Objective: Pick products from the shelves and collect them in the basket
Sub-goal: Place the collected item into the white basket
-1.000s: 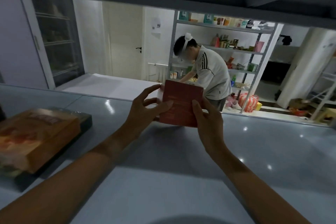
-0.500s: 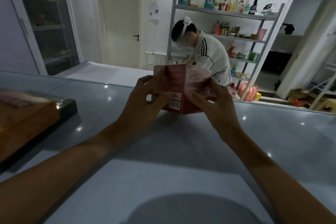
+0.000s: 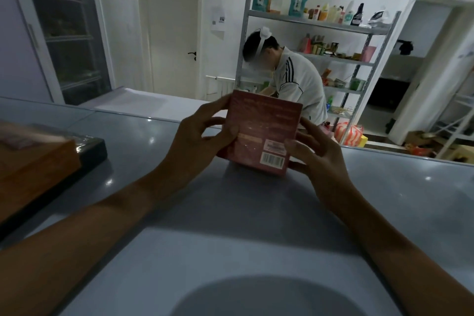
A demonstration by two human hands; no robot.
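Fingers (image 3: 205,120) curled round both side edges of a red box (image 3: 264,133), thumbs laid flat on its near face. Left hand (image 3: 197,141) clamped on the left edge, right hand (image 3: 315,151) pinching the lower right corner just beside the barcode label (image 3: 273,160). Held upright and tipped slightly back toward the camera, probably to bring the printed back panel and label into reading view. Gripped from both sides rather than underneath, likely because the box is broad and flat and steadier that way. Positioned above the grey shelf surface (image 3: 154,251), near its middle; lower edge close to the surface, contact impossible to tell. Resting at the far left, well apart: an orange box (image 3: 33,161) on a dark tray. No basket in view.
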